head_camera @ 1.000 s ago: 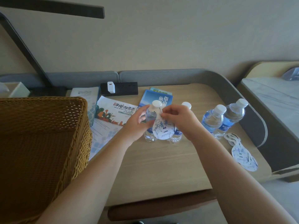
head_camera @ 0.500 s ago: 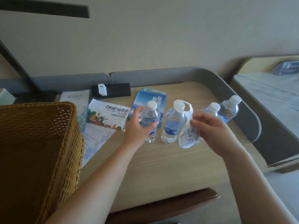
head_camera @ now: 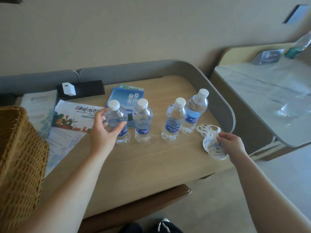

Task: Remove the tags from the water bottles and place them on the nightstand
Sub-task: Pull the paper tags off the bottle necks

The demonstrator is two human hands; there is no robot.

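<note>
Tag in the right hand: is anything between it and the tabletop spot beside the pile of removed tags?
Nothing visible stands in the way. The right hand holds the tag right at the pile of tags, near the table's right edge. The nearest water bottle stands to the left of the pile, off that path.

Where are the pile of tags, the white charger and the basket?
tags point(head_camera: 212, 145), head view, printed face of top tag
charger point(head_camera: 68, 89), head view, its white top
basket point(head_camera: 20, 148), head view, woven side wall
</note>
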